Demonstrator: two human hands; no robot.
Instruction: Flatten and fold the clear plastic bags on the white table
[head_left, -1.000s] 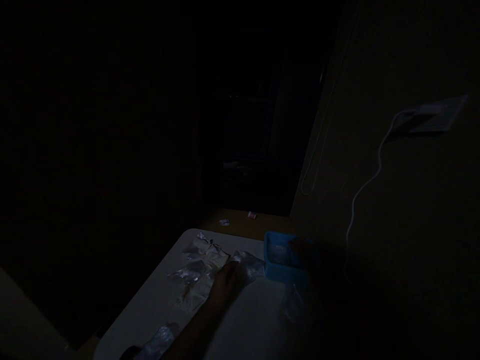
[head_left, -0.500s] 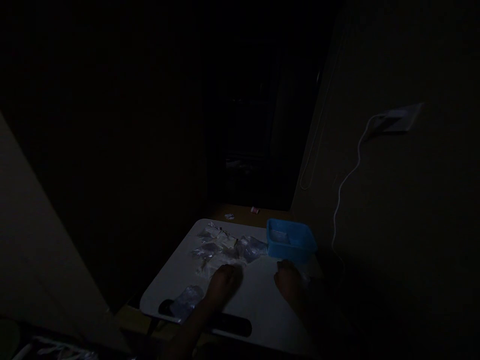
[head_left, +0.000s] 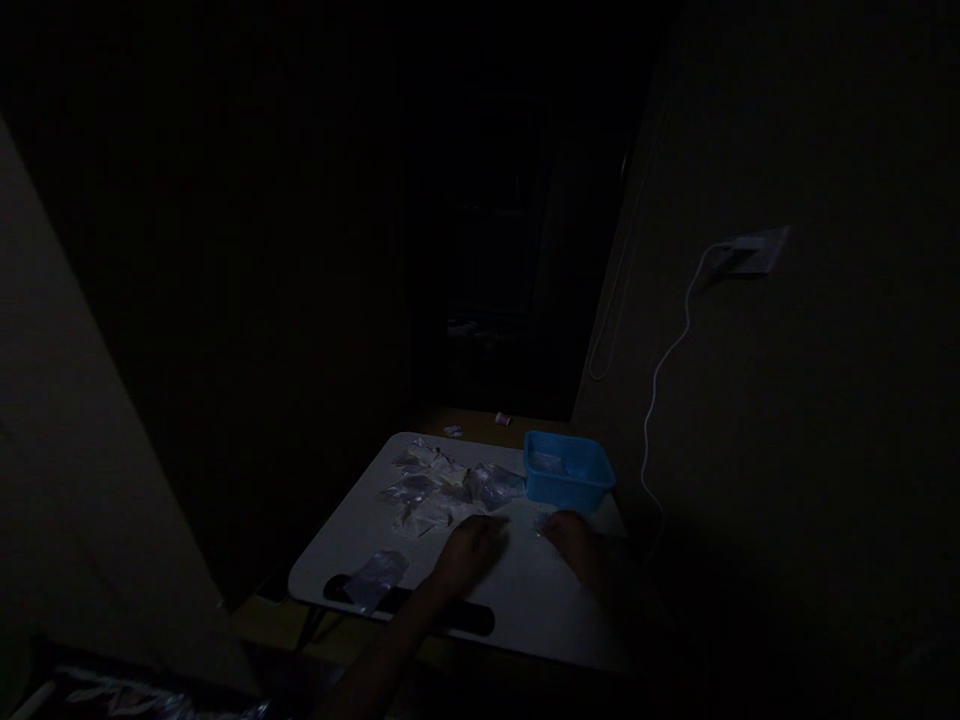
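Observation:
In dim light, a white folding table (head_left: 330,548) carries several crumpled clear plastic bags (head_left: 409,489). My left hand (head_left: 469,552) is over the table's middle, just right of the bags; its fingers are too dark to make out. My right hand (head_left: 571,540) is closed at the near side of a blue basket (head_left: 568,488), with a small shiny clear piece (head_left: 540,522) at its fingertips. A clear item shows inside the basket. Another clear bag (head_left: 377,580) lies by the near left edge, partly over a black strip (head_left: 469,618).
A small red and white item (head_left: 502,419) and a pale scrap (head_left: 453,431) lie behind the table. On the right wall, a white cable (head_left: 654,390) hangs from a socket (head_left: 754,250). A pale wall edge (head_left: 82,400) stands at the left.
The view has shifted slightly. My left hand has moved right, away from the bag at the near edge. A small shiny piece now shows at my right fingertips.

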